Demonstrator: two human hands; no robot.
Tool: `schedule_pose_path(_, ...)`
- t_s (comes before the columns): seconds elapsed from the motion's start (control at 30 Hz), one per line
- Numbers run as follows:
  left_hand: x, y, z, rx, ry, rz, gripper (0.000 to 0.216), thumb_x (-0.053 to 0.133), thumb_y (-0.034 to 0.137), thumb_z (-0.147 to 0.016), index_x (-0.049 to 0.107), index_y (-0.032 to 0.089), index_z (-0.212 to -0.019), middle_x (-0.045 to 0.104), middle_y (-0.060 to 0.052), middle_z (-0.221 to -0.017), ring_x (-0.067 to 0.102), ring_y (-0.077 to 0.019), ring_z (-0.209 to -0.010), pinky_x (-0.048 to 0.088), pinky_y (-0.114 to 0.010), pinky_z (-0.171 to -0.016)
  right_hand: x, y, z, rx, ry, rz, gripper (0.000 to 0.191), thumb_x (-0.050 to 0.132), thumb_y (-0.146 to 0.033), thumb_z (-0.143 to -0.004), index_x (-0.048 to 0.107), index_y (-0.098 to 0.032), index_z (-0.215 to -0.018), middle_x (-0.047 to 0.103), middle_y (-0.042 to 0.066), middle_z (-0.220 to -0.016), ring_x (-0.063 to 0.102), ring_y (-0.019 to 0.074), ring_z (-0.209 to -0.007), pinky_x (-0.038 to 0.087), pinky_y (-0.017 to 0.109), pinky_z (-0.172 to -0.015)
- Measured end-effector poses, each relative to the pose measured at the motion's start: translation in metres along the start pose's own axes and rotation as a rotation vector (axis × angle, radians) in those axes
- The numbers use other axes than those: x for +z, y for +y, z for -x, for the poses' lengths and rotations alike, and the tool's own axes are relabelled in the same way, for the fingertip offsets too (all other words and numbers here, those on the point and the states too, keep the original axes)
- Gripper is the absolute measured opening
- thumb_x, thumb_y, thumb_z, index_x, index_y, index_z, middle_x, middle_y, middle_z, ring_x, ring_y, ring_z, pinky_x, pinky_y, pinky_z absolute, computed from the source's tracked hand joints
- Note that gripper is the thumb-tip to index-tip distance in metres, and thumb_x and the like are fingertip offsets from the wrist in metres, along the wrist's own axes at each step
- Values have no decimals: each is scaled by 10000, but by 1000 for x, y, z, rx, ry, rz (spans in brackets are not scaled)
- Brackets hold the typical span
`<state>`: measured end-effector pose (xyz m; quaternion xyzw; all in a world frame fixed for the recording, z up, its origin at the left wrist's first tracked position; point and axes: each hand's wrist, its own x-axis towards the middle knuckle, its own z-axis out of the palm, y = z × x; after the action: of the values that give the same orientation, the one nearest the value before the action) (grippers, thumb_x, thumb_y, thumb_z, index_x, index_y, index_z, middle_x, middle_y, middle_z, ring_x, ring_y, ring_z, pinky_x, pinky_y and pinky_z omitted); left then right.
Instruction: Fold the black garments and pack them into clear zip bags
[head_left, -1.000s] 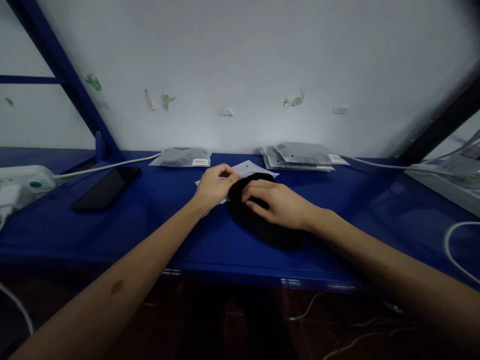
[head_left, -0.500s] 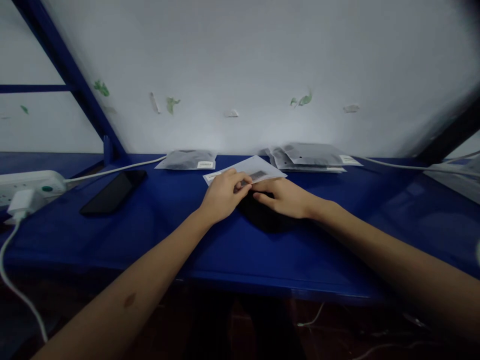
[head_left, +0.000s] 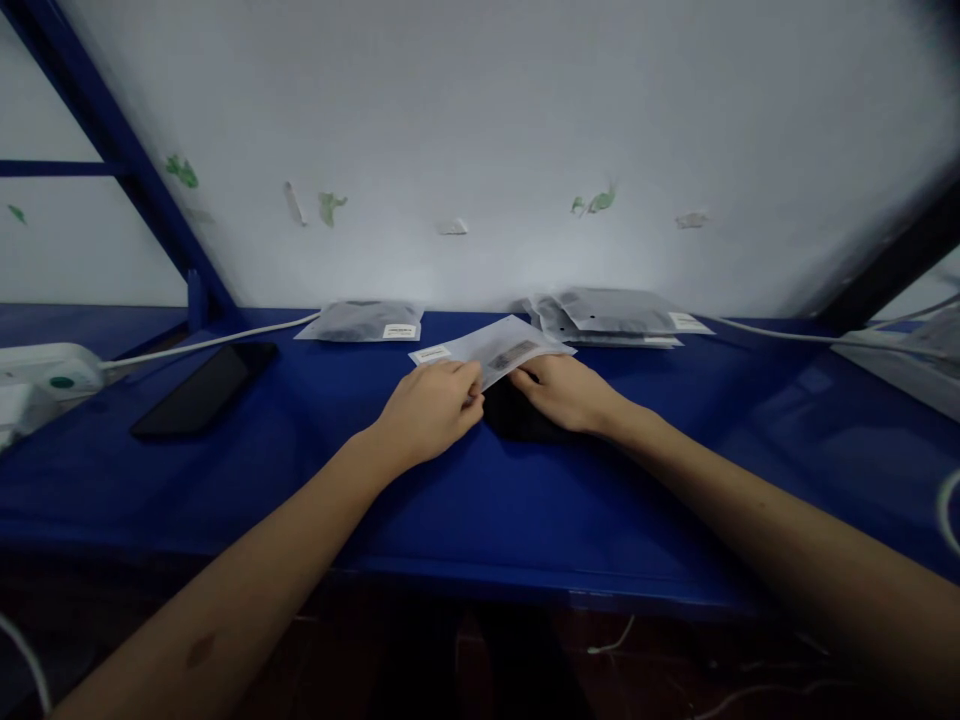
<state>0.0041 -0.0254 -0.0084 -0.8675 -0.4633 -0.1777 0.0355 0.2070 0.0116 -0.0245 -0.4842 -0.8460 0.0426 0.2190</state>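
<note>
A frosted plastic bag (head_left: 487,345) with a white label and a dark printed patch lies at the middle of the blue table. My left hand (head_left: 442,400) grips the bag's near edge, thumb and fingers pressed together. Fingers of my right hand (head_left: 566,392) reach under or into the bag's right side, so their tips are hidden. Beneath that hand lies a black, soft-looking item (head_left: 521,415), partly covered by the bag and the hand. Whether it is cloth I cannot tell.
Several filled frosted bags (head_left: 622,312) lie against the wall at the back right, and another bag (head_left: 364,320) at the back left. A black phone (head_left: 206,390) rests on the left, near a white power strip (head_left: 56,370). White cables run along the back.
My left hand has moved slightly left and down, drawing the bag's edge up and apart from the right hand. The right hand's fingers have gone further under or into the bag.
</note>
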Motion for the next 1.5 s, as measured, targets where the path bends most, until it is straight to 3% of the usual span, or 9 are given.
schedule_pose_path(0.1,0,1,1,69,6,103,51,557,200,-881,555,199,-830,655,-24,-808,590,-170,-723,417,-293,-646,1,-1,0,47,68,-30,301,405,-250,-983,693,-175,-938,749,139,-1066,688,246,-914,498,346,-789)
schedule_pose_path(0.23,2,-2,1,63,37,143,52,561,204,-883,554,195,-832,647,-10,-771,575,-155,-685,400,-285,-630,-11,-3,6,-38,101,-170,262,466,-242,-955,715,-183,-899,762,81,-978,678,212,-866,483,327,-803)
schedule_pose_path(0.43,4,-3,2,87,62,173,46,563,195,-871,553,196,-827,617,7,-701,563,-152,-652,398,-286,-620,-17,-4,13,-145,-26,-212,254,494,-230,-936,716,-195,-818,753,20,-849,655,174,-775,458,289,-746)
schedule_pose_path(0.7,3,-1,3,79,49,245,32,563,185,-851,554,207,-829,602,24,-677,552,-142,-630,405,-285,-612,-6,-3,7,-121,77,-110,271,419,-194,-982,669,-162,-884,739,121,-1011,662,217,-898,484,337,-805)
schedule_pose_path(0.8,4,-5,1,-3,71,198,23,577,197,-845,565,203,-827,618,8,-716,566,-156,-668,396,-290,-606,-21,-9,16,-240,62,-119,305,433,-233,-994,714,-172,-893,755,92,-960,678,212,-889,499,349,-842)
schedule_pose_path(1.0,8,-10,0,-54,77,197,14,595,199,-855,585,197,-846,627,3,-740,571,-158,-676,407,-290,-613,-32,-21,26,-461,-110,-69,249,636,-312,-906,744,-186,-1091,735,100,-1170,667,250,-1103,504,372,-971)
schedule_pose_path(1.13,9,-10,0,-14,82,206,27,592,177,-854,575,195,-843,610,11,-715,560,-148,-655,407,-282,-607,-20,-24,21,-388,-92,-2,246,550,-175,-935,720,-165,-1113,720,119,-1193,664,241,-1117,507,369,-970)
schedule_pose_path(1.33,8,-3,-1,51,130,247,51,596,156,-843,564,193,-827,575,28,-673,544,-137,-640,410,-266,-610,-8,-31,18,-154,-24,103,255,486,-173,-975,685,-106,-1120,704,167,-1191,672,259,-1050,518,358,-876)
schedule_pose_path(1.5,11,-4,-3,111,168,241,95,579,148,-868,617,184,-947,579,25,-705,552,-146,-672,431,-270,-646,-3,-35,18,-203,-33,94,290,452,-158,-989,681,-75,-1146,706,182,-1188,634,263,-1136,464,364,-998)
